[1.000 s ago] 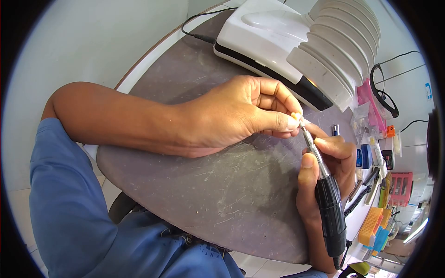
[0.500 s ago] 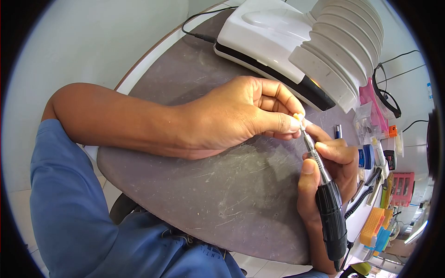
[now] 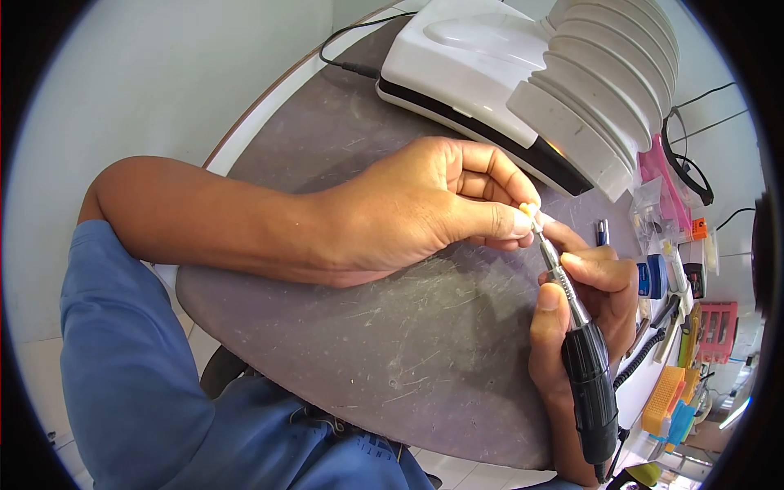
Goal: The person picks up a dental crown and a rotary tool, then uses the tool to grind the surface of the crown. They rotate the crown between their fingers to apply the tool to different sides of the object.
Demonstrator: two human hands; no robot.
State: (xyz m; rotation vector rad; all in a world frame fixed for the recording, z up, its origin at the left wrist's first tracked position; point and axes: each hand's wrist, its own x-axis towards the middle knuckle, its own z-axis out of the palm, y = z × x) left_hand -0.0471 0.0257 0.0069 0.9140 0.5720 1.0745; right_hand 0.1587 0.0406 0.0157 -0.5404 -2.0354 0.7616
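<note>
A small, yellowish-white piece like a dental crown (image 3: 528,210) is pinched between the thumb and forefinger of my left hand (image 3: 441,200), above the grey work surface (image 3: 392,351). My right hand (image 3: 592,306) is closed around a rotary handpiece (image 3: 590,384) with a silver nose and a black body. The handpiece slants up and left, its tip meeting or very near the crown. A finger of my right hand rests close by my left fingertips. Fine detail at the tip is too small to make out.
A white machine (image 3: 465,61) with a ribbed grey hose (image 3: 604,82) stands at the back of the surface. On the right are a blue round container (image 3: 652,276), a coiled black cord (image 3: 639,359), an orange block (image 3: 663,400), a pink rack (image 3: 719,331) and dark-framed glasses (image 3: 690,175).
Both hands keep their hold on the crown and the handpiece. The whole view has shifted slightly, with the arms and handpiece appearing a little lower and further right.
</note>
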